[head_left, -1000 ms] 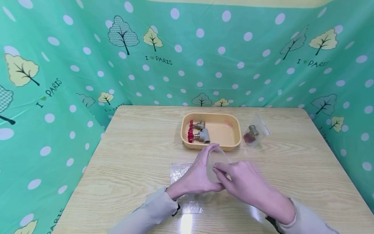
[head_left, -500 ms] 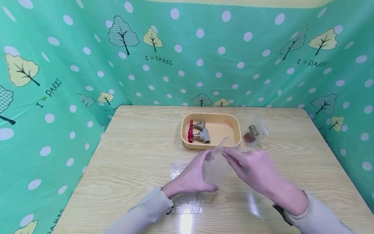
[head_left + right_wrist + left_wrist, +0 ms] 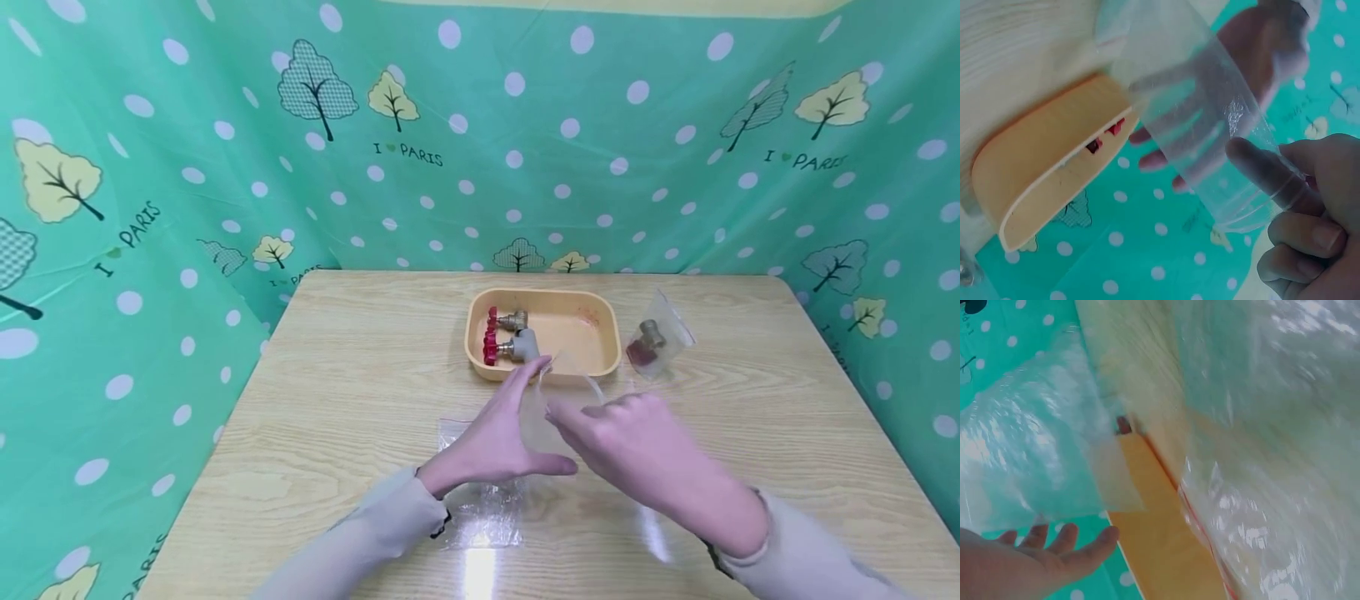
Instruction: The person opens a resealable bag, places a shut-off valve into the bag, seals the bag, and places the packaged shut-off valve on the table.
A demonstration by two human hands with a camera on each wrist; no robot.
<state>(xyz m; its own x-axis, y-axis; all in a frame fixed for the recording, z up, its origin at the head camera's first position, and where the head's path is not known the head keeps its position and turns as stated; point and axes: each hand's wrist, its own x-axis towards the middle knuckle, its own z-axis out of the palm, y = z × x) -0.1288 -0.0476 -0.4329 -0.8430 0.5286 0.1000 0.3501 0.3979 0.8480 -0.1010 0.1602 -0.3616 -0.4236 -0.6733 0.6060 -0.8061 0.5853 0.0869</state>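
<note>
A clear plastic bag (image 3: 536, 425) stands between both hands in the head view, its mouth spread apart. My right hand (image 3: 637, 442) pinches the film near the mouth; in the right wrist view its index finger (image 3: 1260, 169) shows through the bag. My left hand (image 3: 495, 433) is beside the bag with straight, spread fingers and the thumb apart. Through the film in the right wrist view, the left palm (image 3: 1235, 69) appears behind it. Under the left forearm lies another flat clear zip bag (image 3: 487, 521).
Beyond the hands stands a peach tray (image 3: 471, 333), holding a grey valve (image 3: 525, 342) and a metal valve (image 3: 516, 320), both with red handwheels. To its right lies a zip bag (image 3: 671, 346) containing a red-handled valve. A patterned curtain (image 3: 480, 125) backs the wooden table (image 3: 337, 358).
The right hand moved away to the upper right along the bag's mouth, then back down left to it. The left hand's thumb and fingers spread wider. The tray and its valves stayed put.
</note>
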